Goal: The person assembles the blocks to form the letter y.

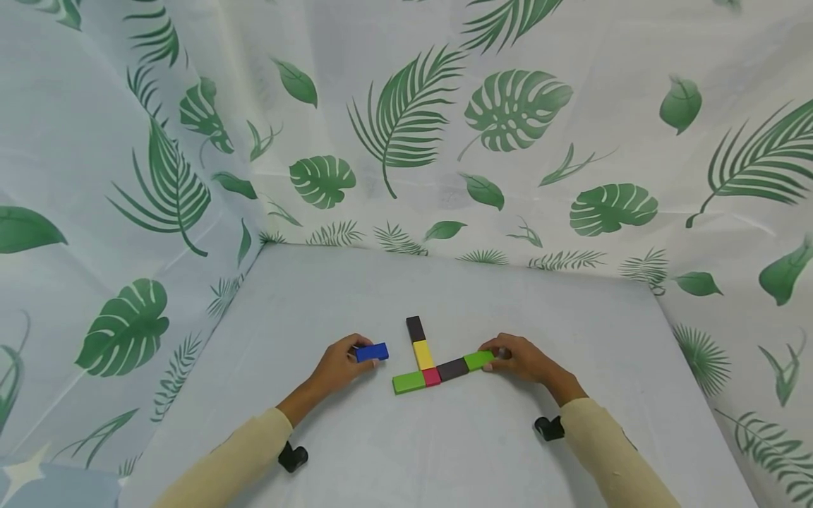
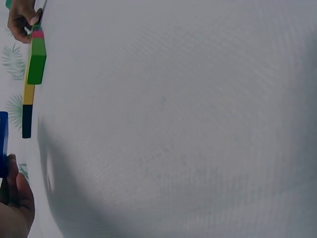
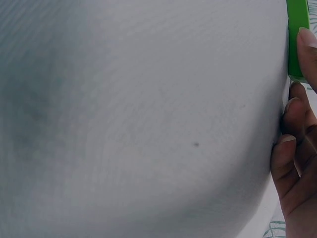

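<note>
My left hand (image 1: pixel 336 367) pinches a blue block (image 1: pixel 372 352) between thumb and fingers, left of the joined blocks. The same blue block (image 2: pixel 3 144) shows at the left edge of the left wrist view. At the right end of the row, my right hand (image 1: pixel 521 360) grips a green block (image 1: pixel 479 360), its thumb (image 3: pixel 307 49) against the side. That row continues leftward with a dark block (image 1: pixel 453 369), a red block (image 1: pixel 431 377) and another green block (image 1: pixel 408 382). From the red block, a yellow block (image 1: pixel 423 355) and a dark block (image 1: pixel 415 329) extend away from me.
All the blocks in the row lie on a white-covered table (image 1: pixel 406 451). A white curtain (image 1: pixel 432 212) with green leaf prints stands behind and on both sides. Small black devices (image 1: pixel 293 457) sit under both wrists. A pale blue patch (image 1: pixel 63 487) shows at lower left.
</note>
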